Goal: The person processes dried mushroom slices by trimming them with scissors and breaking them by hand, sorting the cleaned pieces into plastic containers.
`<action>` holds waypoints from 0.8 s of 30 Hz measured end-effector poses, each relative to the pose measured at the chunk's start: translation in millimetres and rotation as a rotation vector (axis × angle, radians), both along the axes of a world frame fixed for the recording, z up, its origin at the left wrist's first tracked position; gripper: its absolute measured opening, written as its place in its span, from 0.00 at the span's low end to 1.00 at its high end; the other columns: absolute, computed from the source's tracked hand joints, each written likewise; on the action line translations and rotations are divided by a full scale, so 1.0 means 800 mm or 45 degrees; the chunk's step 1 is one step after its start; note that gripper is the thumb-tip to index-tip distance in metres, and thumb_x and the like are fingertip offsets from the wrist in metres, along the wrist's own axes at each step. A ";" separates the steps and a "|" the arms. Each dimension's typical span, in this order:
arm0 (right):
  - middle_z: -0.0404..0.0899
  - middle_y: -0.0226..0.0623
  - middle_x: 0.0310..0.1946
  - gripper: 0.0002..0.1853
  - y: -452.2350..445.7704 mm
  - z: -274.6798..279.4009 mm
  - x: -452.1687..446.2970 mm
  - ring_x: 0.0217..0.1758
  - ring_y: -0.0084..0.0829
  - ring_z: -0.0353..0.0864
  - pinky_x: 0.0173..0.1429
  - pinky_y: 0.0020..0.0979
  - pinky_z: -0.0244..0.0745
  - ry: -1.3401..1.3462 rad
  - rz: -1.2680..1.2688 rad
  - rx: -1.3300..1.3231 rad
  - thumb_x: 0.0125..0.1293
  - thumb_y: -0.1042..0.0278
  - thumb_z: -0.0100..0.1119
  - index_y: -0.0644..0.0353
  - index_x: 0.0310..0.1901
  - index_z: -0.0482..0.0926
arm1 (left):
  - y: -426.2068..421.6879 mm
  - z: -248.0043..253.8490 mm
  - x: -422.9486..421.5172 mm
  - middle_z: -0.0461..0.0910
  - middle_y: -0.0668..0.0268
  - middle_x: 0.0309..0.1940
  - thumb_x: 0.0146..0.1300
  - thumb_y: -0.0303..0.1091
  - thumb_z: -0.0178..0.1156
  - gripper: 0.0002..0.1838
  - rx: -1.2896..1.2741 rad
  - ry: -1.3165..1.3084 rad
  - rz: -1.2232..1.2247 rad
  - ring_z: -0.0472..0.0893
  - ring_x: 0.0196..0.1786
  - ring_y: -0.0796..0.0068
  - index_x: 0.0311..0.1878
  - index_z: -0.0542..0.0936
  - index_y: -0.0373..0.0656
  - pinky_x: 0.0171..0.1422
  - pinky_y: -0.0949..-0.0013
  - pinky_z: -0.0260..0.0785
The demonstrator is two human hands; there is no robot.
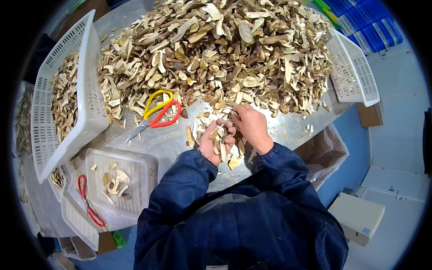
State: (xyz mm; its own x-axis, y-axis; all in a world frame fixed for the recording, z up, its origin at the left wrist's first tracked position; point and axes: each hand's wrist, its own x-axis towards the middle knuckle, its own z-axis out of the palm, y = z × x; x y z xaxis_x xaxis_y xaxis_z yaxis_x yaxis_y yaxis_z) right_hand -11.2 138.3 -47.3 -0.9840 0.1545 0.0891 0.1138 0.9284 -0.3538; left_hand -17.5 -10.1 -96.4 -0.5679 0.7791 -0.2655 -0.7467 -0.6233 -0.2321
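Observation:
A large heap of dried mushroom slices [225, 49], cream and brown, covers the far part of the metal table [175, 139]. My left hand [210, 145] is cupped palm up, its fingers curled round several mushroom slices [219, 138]. Just to its right, my right hand [253, 127] is closed in a pinch at the near edge of the heap, with a mushroom slice at its fingertips. Loose slices lie under and around both hands. To the left of them, scissors with one yellow and one red handle [165, 114] rest on the table, blades pointing toward me.
A tilted white basket [92, 76] with slices stands at the left; another white basket [353, 67] is at the right. Nearer left are a clear plastic tray [144, 168] with a few slices and red-handled scissors [82, 186]. A lined bin [330, 153] stands below the table's right edge.

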 end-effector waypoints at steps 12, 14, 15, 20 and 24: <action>0.80 0.42 0.31 0.07 0.028 0.005 0.010 0.34 0.46 0.80 0.37 0.40 0.74 -0.011 -0.007 -0.291 0.57 0.69 0.58 0.59 0.37 0.80 | 0.002 0.000 0.000 0.70 0.67 0.35 0.72 0.43 0.47 0.12 -0.050 0.009 0.030 0.72 0.40 0.71 0.35 0.70 0.46 0.45 0.67 0.72; 0.81 0.41 0.34 0.07 0.022 0.002 0.012 0.34 0.44 0.80 0.37 0.39 0.75 0.063 0.031 -0.172 0.57 0.69 0.59 0.57 0.38 0.80 | 0.001 0.002 0.000 0.68 0.67 0.34 0.72 0.42 0.47 0.12 -0.053 -0.034 0.024 0.71 0.39 0.72 0.34 0.69 0.47 0.44 0.68 0.72; 0.80 0.40 0.35 0.07 0.020 -0.002 0.013 0.34 0.44 0.80 0.37 0.39 0.76 0.089 0.033 -0.145 0.57 0.69 0.59 0.57 0.37 0.80 | 0.002 0.003 -0.001 0.68 0.68 0.33 0.72 0.42 0.47 0.12 -0.055 -0.054 0.020 0.71 0.38 0.73 0.34 0.69 0.47 0.44 0.68 0.71; 0.78 0.40 0.33 0.06 0.020 -0.001 0.011 0.33 0.44 0.80 0.36 0.40 0.76 0.038 0.003 -0.005 0.56 0.69 0.60 0.57 0.36 0.78 | 0.002 0.004 0.000 0.67 0.68 0.33 0.72 0.42 0.46 0.12 -0.057 -0.012 0.030 0.71 0.38 0.73 0.34 0.68 0.47 0.44 0.68 0.71; 0.76 0.40 0.30 0.07 0.025 0.002 0.013 0.33 0.44 0.79 0.36 0.40 0.74 0.015 -0.024 -0.051 0.56 0.68 0.61 0.59 0.34 0.78 | 0.002 -0.006 0.001 0.71 0.66 0.37 0.72 0.43 0.47 0.12 0.004 0.041 0.064 0.73 0.42 0.70 0.36 0.70 0.46 0.50 0.64 0.73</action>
